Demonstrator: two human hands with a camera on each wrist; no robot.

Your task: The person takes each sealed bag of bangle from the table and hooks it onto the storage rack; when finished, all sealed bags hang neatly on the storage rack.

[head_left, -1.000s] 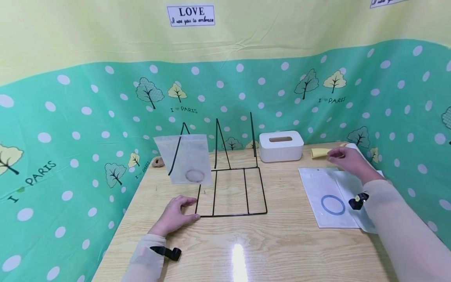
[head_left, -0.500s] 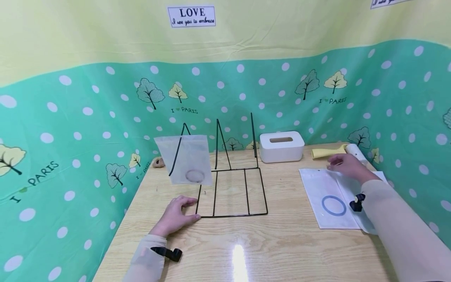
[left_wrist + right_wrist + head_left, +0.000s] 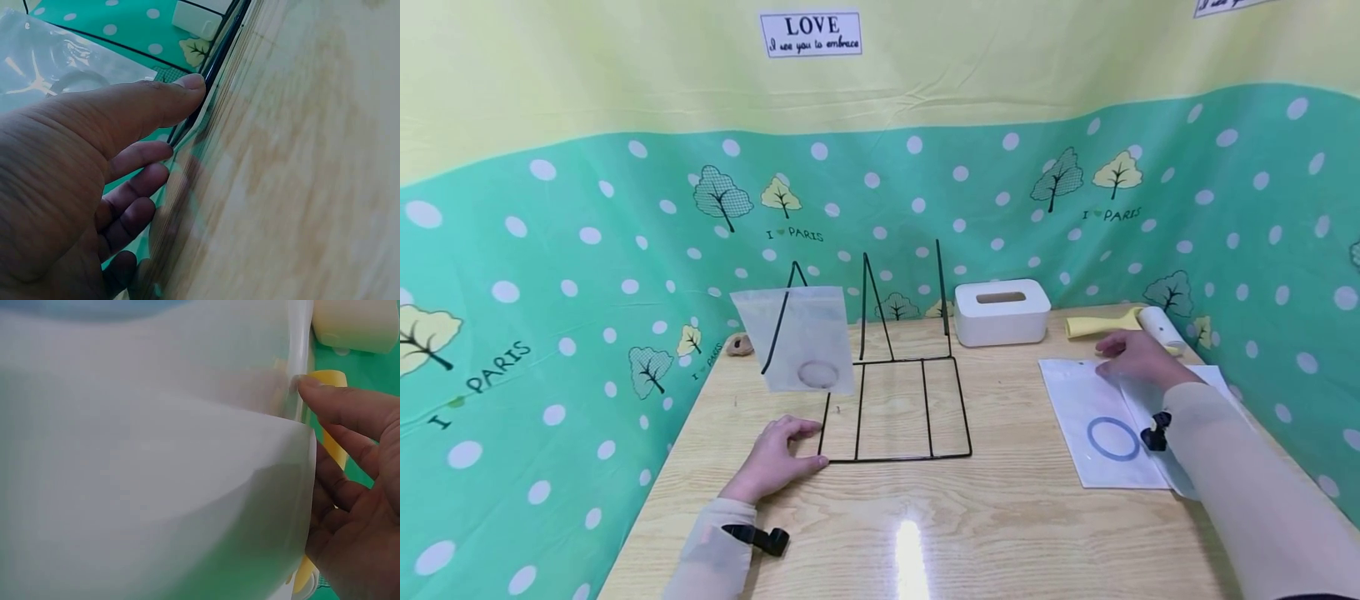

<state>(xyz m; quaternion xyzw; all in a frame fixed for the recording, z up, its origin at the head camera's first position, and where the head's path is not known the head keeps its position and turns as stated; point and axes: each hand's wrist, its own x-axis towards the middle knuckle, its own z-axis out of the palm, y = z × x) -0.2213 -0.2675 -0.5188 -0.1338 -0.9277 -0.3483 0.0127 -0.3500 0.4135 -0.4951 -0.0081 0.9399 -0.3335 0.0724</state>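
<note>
A black wire rack (image 3: 928,408) with upright prongs lies on the wooden table. Over its left upright hangs a translucent plastic bag (image 3: 793,342) with a round mark. My left hand (image 3: 771,458) touches the rack's near left corner, thumb on the bar and fingers loosely bent; the left wrist view shows the thumb (image 3: 187,87) against the black bar. At the right lie pale plastic bags (image 3: 1071,417), one with a blue ring (image 3: 1112,439). My right hand (image 3: 1135,357) pinches their far edge; the right wrist view shows its thumb (image 3: 325,394) there. My right arm hides part of them.
A white tissue box (image 3: 1002,312) stands behind the rack. Beyond my right hand lies a yellow-handled roller (image 3: 1097,325) with a white end. A small brown ring-shaped object (image 3: 739,344) sits at the back left. Patterned cloth (image 3: 910,183) surrounds the table.
My right hand has drawn slightly back from the yellow handle to the bags' far edge, uncovering more of the roller. The left hand and the rack stay in place.
</note>
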